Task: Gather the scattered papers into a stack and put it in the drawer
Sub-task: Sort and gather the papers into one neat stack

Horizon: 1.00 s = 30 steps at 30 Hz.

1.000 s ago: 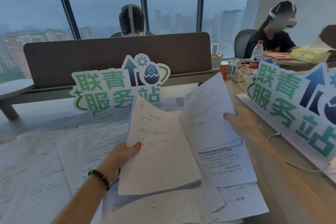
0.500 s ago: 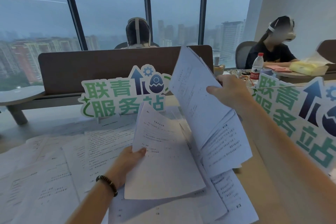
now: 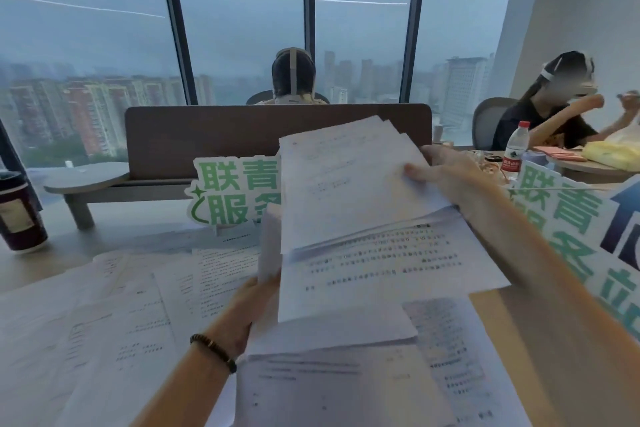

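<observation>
Right hand (image 3: pixel 450 175) pinching a sheaf of papers (image 3: pixel 349 184) by its right edge, thumb on top, lifted above the desk (image 3: pixel 512 315) and overlapping the stack (image 3: pixel 332 329). Left hand (image 3: pixel 249 308), beaded bracelet (image 3: pixel 213 352) at the wrist, gripping that stack by its left edge, fingers hidden beneath, stack raised and tilted toward the camera. More loose sheets (image 3: pixel 104 322) spread flat across the desk to the left and below, overlapping. Behind the lifted papers, partly covered, a green-lettered sign (image 3: pixel 228 191); a second sign (image 3: pixel 571 218) just right of the right forearm. Dark cup (image 3: pixel 19 215) at far left. Brown divider panel (image 3: pixel 207 135) beyond, water bottle (image 3: pixel 516 151) at right. No drawer in view.
</observation>
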Available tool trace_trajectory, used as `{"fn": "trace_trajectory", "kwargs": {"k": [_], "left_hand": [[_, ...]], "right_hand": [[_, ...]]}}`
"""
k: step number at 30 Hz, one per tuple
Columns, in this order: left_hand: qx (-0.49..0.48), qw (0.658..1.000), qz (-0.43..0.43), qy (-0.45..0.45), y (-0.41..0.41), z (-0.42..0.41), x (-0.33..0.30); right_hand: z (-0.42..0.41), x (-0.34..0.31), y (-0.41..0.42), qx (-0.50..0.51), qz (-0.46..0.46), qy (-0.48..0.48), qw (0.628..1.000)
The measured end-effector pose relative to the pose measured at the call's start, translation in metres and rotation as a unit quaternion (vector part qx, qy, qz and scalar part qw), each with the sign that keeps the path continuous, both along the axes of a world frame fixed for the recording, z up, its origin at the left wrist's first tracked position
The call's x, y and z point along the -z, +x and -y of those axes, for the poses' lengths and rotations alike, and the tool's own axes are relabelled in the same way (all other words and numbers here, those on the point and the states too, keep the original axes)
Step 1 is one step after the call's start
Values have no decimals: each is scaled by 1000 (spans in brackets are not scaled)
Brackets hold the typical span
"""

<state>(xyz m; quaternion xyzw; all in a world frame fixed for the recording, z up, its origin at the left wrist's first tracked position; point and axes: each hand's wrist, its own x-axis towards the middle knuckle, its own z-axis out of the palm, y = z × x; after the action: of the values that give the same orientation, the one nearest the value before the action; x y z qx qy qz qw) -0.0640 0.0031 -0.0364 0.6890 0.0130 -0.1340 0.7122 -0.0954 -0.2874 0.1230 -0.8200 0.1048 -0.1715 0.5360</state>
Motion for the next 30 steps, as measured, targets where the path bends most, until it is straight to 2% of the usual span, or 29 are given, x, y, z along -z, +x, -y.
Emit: {"fn": "trace_trajectory", "kwargs": {"k": [4,9,15,19,23,27,30], "left_hand": [[-2,999,2,-46,0,-1,-11],[38,996,50,-56,-3,1,-20],[67,996,-2,-64,-2,-4,-14],[81,995,0,-52,-3,-8,-12],[74,996,16,-51,-5,-9,-16],[28,995,93,-5,-3,-1,-21],[-17,990,142,-8,-6,7,-24]], "right_hand": [[-7,30,-4,-2,-62,86,994],[-14,76,4,-18,-169,100,980],[-32,126,0,-58,-216,159,962],[-35,143,-5,-94,-185,181,961],[-37,144,-10,-112,-109,180,971],[-48,132,-13,-52,-50,137,988],[-59,123,-17,-5,-6,100,995]]}}
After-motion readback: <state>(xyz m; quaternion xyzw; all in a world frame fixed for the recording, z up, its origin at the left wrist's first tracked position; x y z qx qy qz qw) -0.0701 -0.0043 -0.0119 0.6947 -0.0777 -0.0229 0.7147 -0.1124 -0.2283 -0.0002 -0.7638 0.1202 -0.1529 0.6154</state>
